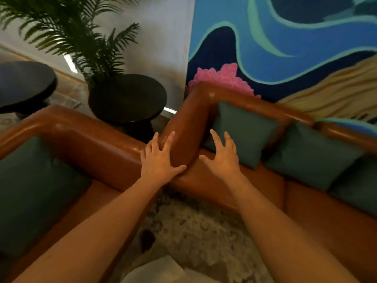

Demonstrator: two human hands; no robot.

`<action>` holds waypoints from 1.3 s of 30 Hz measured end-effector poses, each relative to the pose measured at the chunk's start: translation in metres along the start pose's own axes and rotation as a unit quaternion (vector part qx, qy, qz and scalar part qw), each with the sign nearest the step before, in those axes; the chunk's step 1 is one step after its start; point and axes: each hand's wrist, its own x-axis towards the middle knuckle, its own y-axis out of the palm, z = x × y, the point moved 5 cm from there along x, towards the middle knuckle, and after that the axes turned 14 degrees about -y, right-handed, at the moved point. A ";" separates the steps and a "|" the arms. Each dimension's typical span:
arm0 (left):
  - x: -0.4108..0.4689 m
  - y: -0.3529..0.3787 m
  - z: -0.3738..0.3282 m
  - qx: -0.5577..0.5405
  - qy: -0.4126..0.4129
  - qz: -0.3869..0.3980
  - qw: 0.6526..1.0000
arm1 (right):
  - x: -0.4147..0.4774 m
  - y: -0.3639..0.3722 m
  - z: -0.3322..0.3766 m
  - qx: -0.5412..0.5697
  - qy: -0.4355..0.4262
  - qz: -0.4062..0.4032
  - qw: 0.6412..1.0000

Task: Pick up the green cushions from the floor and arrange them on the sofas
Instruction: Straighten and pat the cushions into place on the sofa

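Along the backrest of the right sofa [316, 217], the first green cushion [242, 133], the second green cushion [308, 154] and the third green cushion [359, 186] lean in a row that runs from the frame's centre down to the right edge. Each looks roughly square, so I find no clear long axis; their faces turn toward the lower left. A fourth green cushion [30, 190] rests on the left sofa [91, 144] at the left edge, against its back. Reaching up from the bottom edge, my left hand [161, 160] lies palm down with fingers spread and straight over the sofa arm [183, 135] near the centre, gripping nothing. My right hand [222, 158] is palm down, fingers spread and slightly bent, empty, at the first green cushion's lower left corner; I cannot tell whether it touches.
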 end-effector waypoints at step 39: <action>0.332 0.248 -0.408 0.024 -0.008 0.158 0.987 | 0.240 -0.050 -0.513 0.210 0.300 -0.003 0.931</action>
